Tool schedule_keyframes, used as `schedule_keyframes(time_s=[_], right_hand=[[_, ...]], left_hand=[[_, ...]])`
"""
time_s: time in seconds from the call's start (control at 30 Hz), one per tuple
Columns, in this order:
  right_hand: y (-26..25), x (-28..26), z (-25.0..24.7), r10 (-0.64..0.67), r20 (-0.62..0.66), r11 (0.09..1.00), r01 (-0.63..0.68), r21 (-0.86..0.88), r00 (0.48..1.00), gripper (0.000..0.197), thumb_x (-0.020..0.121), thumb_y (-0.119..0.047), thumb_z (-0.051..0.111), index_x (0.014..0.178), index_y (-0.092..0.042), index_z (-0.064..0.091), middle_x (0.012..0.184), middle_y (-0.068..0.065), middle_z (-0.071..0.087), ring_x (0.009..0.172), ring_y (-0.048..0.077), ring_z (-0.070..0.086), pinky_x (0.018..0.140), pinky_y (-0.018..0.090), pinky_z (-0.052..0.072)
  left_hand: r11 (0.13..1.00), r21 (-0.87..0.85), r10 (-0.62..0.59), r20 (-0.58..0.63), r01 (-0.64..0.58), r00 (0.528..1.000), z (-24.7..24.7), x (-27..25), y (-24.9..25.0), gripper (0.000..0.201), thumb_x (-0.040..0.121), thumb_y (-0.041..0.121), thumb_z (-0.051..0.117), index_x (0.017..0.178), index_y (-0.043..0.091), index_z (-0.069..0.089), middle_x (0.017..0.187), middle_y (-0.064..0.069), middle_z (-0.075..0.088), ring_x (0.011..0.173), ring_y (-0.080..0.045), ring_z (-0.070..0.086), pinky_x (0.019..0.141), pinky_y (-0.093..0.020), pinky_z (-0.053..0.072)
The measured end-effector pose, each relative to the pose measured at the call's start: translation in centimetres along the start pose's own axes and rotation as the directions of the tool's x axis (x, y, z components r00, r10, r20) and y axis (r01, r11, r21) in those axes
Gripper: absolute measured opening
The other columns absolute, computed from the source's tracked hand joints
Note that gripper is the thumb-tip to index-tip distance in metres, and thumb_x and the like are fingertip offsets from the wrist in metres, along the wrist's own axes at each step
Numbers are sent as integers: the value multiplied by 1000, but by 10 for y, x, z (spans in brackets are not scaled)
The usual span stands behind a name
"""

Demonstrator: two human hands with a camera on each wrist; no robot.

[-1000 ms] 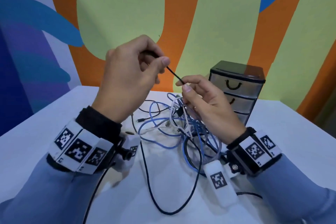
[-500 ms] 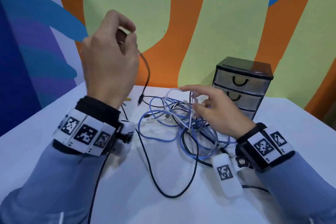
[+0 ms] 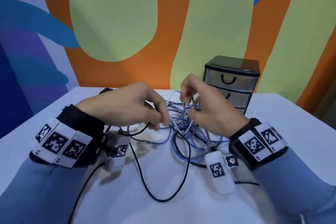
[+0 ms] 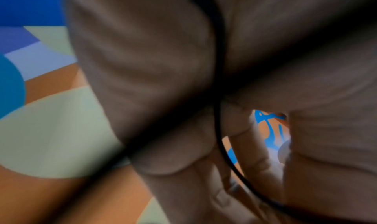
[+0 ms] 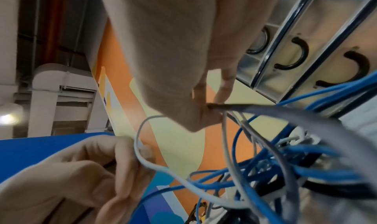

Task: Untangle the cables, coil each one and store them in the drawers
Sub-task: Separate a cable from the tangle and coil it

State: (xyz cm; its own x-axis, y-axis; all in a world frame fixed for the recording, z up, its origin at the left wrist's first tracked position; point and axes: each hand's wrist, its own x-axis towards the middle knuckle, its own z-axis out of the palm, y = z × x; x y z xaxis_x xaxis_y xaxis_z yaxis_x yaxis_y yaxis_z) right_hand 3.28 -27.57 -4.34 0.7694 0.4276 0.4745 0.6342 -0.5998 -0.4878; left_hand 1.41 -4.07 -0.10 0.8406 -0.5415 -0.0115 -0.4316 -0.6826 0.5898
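Observation:
A tangle of blue, white and black cables (image 3: 183, 127) lies mid-table in front of the small drawer unit (image 3: 231, 78), whose three drawers are closed. My left hand (image 3: 160, 123) sits at the tangle's left edge, fingers curled round a black cable (image 3: 161, 200) that loops toward me across the table. In the left wrist view the black cable (image 4: 218, 127) runs through the hand. My right hand (image 3: 185, 100) reaches down into the top of the tangle. In the right wrist view its fingertips (image 5: 204, 96) pinch a grey cable (image 5: 285, 113). A white cable (image 5: 138, 146) loops against my left hand (image 5: 81, 171).
The white table (image 3: 163, 214) ends at a painted wall close behind the drawer unit. Another black lead (image 3: 83, 187) trails from my left wrist toward the near edge. The drawer fronts (image 5: 295, 53) stand just right of my right hand.
My left hand has come down from in front of the wall to the tangle's left edge, still holding the black cable. My right hand has stayed in the tangle.

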Motion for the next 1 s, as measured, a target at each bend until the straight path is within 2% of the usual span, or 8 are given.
schedule_keyframes(time_s=[0.07, 0.2, 0.3, 0.5, 0.63, 0.77, 0.9, 1.0], right_hand=[[-2, -1, 0, -14, 127, 1000, 14, 3, 992, 36, 79, 6, 59, 93, -27, 66, 93, -10, 67, 89, 14, 61, 80, 41, 52], [1, -2, -1, 98, 391, 992, -61, -106, 915, 33, 87, -18, 72, 112, -40, 72, 107, -29, 68, 105, -14, 58, 94, 10, 44], [8, -1, 5, 133, 423, 987, -82, -136, 896, 37, 80, -36, 80, 113, -45, 66, 109, -14, 73, 103, 10, 69, 93, 40, 56], [16, 1, 12, 79, 298, 990, -41, -134, 951, 28, 76, -26, 81, 96, -39, 67, 80, -4, 69, 75, 15, 64, 73, 46, 56], [22, 2, 14, 84, 67, 994, -79, -80, 994, 26, 79, -29, 79, 101, -40, 71, 73, -7, 64, 71, 17, 60, 71, 45, 55], [21, 4, 11, 98, -104, 995, -101, -25, 990, 18, 82, -29, 80, 96, -39, 74, 76, -7, 69, 73, 15, 61, 74, 42, 55], [23, 6, 12, 156, -200, 987, -159, 2, 967, 15, 79, -33, 83, 91, -39, 77, 78, -6, 70, 64, 10, 58, 66, 37, 53], [24, 7, 13, 189, -241, 981, -192, 14, 952, 13, 77, -35, 83, 89, -39, 79, 75, -8, 69, 57, 1, 55, 61, 26, 40]], left_hand=[[1000, -11, -17, 74, 18, 997, 7, 4, 1, 31, 93, 3, 61, 86, 23, 84, 81, -5, 79, 71, -13, 72, 72, -24, 54], [997, 46, -64, 136, 59, 989, 22, 13, 3, 28, 97, 9, 61, 88, 23, 83, 71, 3, 70, 56, -9, 60, 64, -27, 47], [991, 119, -73, 125, 58, 989, 28, 17, 7, 28, 98, 44, 72, 87, 19, 79, 58, 11, 56, 52, -9, 45, 54, -21, 36], [964, 265, -80, 169, 33, 982, 45, 20, 20, 59, 74, 78, 77, 78, 20, 77, 65, 4, 64, 54, -4, 48, 55, -21, 38], [936, 351, -32, 21, 22, 999, 47, 24, 17, 40, 81, 55, 85, 71, 19, 73, 56, 10, 59, 54, -2, 51, 53, -20, 40], [923, 381, 12, -188, 62, 982, 38, 22, 8, 26, 83, 39, 77, 68, 21, 65, 62, 9, 60, 66, -12, 57, 66, -40, 55], [915, 400, 63, -267, 51, 962, 36, 21, 10, 64, 79, 86, 64, 73, 22, 69, 76, 4, 65, 75, -15, 61, 70, -43, 54], [920, 392, 93, -265, 19, 960, 39, 21, 18, 69, 70, 98, 57, 75, 32, 73, 90, 13, 56, 82, -4, 57, 75, -37, 52]])
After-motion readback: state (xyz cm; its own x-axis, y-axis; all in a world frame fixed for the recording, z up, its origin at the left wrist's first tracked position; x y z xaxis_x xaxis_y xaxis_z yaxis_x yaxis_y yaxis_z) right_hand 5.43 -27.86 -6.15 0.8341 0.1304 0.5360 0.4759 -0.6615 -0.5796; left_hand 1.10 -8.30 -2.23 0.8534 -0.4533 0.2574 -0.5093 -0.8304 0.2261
